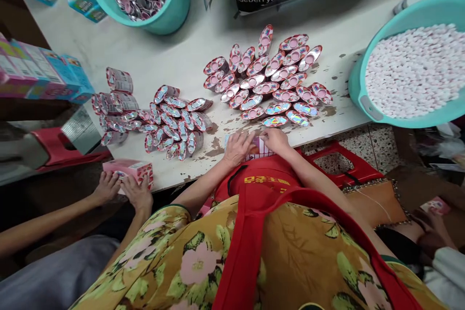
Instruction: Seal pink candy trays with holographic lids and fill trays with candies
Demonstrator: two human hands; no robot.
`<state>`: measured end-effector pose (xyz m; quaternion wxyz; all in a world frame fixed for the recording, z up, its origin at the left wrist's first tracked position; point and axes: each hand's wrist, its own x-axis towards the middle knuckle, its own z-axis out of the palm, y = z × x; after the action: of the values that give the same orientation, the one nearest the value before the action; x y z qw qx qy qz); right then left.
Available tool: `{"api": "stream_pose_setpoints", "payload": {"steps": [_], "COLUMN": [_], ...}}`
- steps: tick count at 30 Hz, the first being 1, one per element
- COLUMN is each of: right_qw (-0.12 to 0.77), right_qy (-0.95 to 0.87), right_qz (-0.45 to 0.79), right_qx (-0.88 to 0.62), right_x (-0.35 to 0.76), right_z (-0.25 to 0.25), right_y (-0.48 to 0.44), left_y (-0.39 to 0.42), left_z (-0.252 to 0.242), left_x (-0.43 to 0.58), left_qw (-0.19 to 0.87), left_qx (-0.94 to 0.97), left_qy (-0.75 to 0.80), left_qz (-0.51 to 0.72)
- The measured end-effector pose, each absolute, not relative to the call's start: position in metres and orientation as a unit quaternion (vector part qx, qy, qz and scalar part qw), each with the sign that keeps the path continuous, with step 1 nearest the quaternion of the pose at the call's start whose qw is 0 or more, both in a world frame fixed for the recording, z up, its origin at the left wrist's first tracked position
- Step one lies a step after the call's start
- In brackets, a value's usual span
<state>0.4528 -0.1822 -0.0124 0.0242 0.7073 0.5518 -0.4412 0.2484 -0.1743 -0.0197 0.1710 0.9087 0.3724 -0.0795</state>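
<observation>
At the table's front edge, a small printed packet (258, 146) with purple, blue and striped parts lies between my hands. My left hand (238, 148) rests on its left side, fingers bent over it. The fingers of my right hand (276, 141) are closed at its upper right side. Much of the packet is hidden by the hands and the red apron. Just beyond stands a cluster of small printed packs (267, 75) with shiny oval ends, many bearing a pink disc. More such packs (174, 123) stand in a group to the left.
A teal tub (183, 5) holds pink and silver caps; another teal tub (365, 99) holds small white-pink pieces. A black printed carton (269, 2) stands at the back. On the left, a co-worker's hands (136, 193) hold a pink box (136, 169). A red stool (348, 164) is right.
</observation>
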Motion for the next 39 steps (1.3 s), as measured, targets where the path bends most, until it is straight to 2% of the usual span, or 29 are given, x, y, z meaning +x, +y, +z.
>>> {"api": "stream_pose_setpoints", "payload": {"steps": [6,13,18,23,26,30,34,36,39], "right_qw": [0.033,0.037,0.021,0.013,0.002,0.002,-0.015,-0.051,-0.173], "right_qy": [0.507,0.491,0.509,0.493,0.488,0.487,0.521,0.547,0.536], "right_qz": [-0.468,-0.475,-0.472,-0.469,-0.471,-0.469,-0.463,-0.46,-0.479], "right_qx": [0.723,0.729,0.72,0.732,0.735,0.737,0.717,0.697,0.674], "right_x": [0.452,0.45,0.451,0.45,0.449,0.448,0.451,0.457,0.469], "right_z": [-0.011,-0.021,-0.024,-0.027,-0.029,-0.031,-0.03,-0.024,-0.008], "right_y": [-0.178,-0.173,-0.175,-0.179,-0.18,-0.179,-0.18,-0.186,-0.2], "left_y": [-0.176,-0.188,-0.174,-0.177,-0.184,-0.184,-0.175,-0.165,-0.149], "left_z": [-0.032,-0.033,-0.044,-0.058,-0.053,-0.025,0.012,0.026,0.04], "left_x": [0.253,0.227,0.246,0.257,0.248,0.239,0.244,0.251,0.263], "left_qw": [0.195,0.276,0.251,0.265,0.265,0.351,0.444,0.496,0.563], "left_qx": [0.917,0.926,0.89,0.895,0.893,0.866,0.733,0.638,0.554], "left_qy": [0.332,0.254,0.381,0.356,0.362,0.355,0.512,0.579,0.594], "left_qz": [-0.105,-0.037,0.018,-0.044,-0.033,-0.004,0.061,0.109,0.151]}}
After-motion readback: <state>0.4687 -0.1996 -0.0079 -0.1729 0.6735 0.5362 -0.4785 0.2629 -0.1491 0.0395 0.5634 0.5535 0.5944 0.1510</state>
